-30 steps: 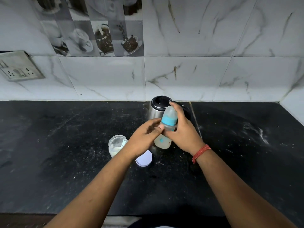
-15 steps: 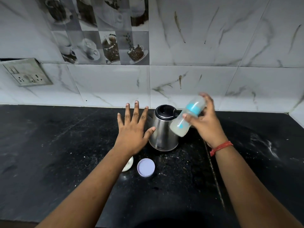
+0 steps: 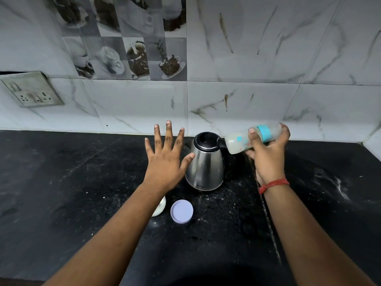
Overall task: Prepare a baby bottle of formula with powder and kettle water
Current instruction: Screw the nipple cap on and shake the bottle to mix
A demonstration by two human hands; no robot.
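Note:
My right hand (image 3: 268, 155) grips a clear baby bottle (image 3: 239, 142) with a blue collar, tilted almost sideways above the counter, its base pointing left toward the kettle; milky liquid shows inside and the bottle looks blurred. A steel kettle (image 3: 206, 164) with a black lid stands upright at the counter's middle. My left hand (image 3: 165, 159) hovers left of the kettle, fingers spread and straight, thumb close to the kettle's side, holding nothing. A white powder container (image 3: 160, 206) sits mostly hidden under my left forearm, its round pale lid (image 3: 181, 211) lying beside it.
The black stone counter (image 3: 61, 182) is dusted with powder specks. A marble-tiled wall rises behind, with a switch and socket plate (image 3: 31, 89) at the left. A tile corner stands at the far right (image 3: 371, 141).
Both hands were together on the bottle; the left let go and spread open beside the kettle. The right hand carried the bottle up and rightward and tipped it close to horizontal.

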